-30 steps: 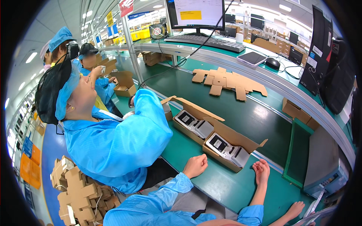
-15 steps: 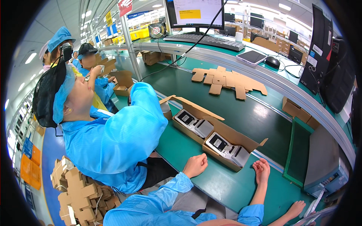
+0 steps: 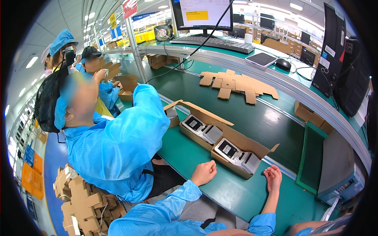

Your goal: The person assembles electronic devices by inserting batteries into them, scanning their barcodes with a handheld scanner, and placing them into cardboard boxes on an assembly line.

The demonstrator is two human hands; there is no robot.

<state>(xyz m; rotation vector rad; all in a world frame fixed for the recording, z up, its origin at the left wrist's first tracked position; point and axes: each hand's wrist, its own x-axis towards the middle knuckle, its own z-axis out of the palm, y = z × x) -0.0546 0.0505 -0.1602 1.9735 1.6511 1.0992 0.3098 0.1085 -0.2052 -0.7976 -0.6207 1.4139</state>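
My left hand (image 3: 203,173) rests on the green bench's front edge, fingers curled into a loose fist with nothing visible in it. Farther right lies my right hand (image 3: 273,179), palm turned inward; its fingers are half bent and slightly apart, and it holds nothing. Between and beyond both hands stand two open cardboard boxes end to end. The nearer box (image 3: 241,171) touches neither hand and holds a white-and-grey handheld device (image 3: 230,150) with a dark face. A similar device (image 3: 195,123) sits in the farther box (image 3: 208,146).
A co-worker in a blue smock (image 3: 118,137) sits close on my left. Flattened cardboard (image 3: 232,83) lies on the green belt. Above it, a shelf carries a keyboard (image 3: 214,42), monitor and mouse (image 3: 283,64). A green-framed panel (image 3: 311,161) and grey machine (image 3: 341,173) stand right. Cardboard sheets (image 3: 86,200) are stacked lower left.
Another person's hand at the lower right has drawn back out of sight, leaving part of an arm. The co-worker's raised arm on my left has shifted slightly left. My hands have stayed put.
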